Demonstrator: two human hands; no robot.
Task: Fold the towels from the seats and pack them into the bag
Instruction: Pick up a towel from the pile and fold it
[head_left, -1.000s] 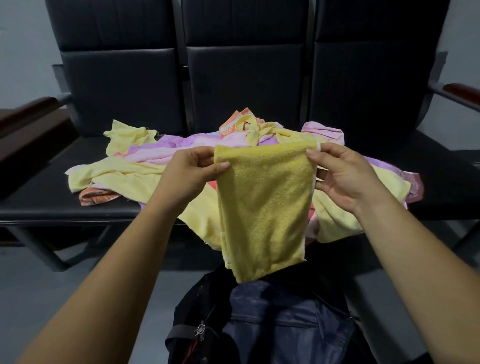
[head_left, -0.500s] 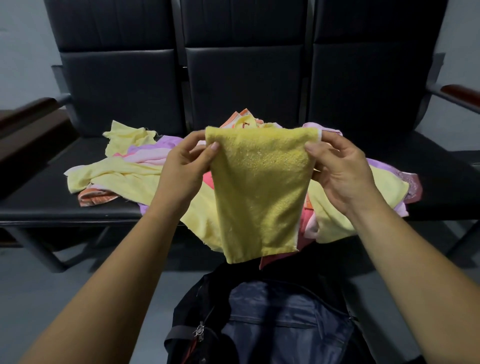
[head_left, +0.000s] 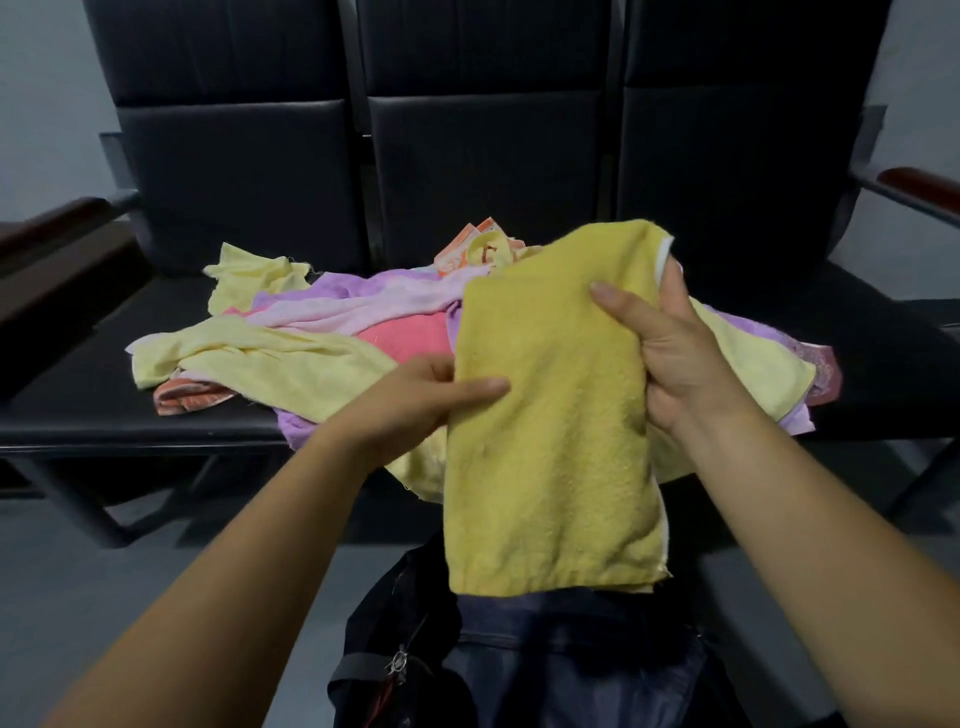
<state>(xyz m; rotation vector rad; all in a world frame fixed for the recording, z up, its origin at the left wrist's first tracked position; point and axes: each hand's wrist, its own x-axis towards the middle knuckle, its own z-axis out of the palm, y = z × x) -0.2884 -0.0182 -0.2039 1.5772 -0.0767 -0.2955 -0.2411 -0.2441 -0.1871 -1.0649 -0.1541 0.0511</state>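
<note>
A folded yellow towel hangs in front of me, tilted with its top to the right. My right hand grips its right edge, thumb across the front. My left hand pinches its left edge about halfway down. Its lower end dangles just above the dark navy bag, which sits on the floor at my feet. Behind the towel, a heap of loose towels in pale yellow, lilac, pink and orange lies on the black seats.
The row of black padded seats has tall backrests and dark wooden armrests at the left and right. Grey floor lies on either side of the bag. The bag's zipper pull hangs at its left side.
The towel has tipped to the right and come lower and closer. My left hand slid down from the top corner to the middle of the left edge; my right hand keeps its grip higher up.
</note>
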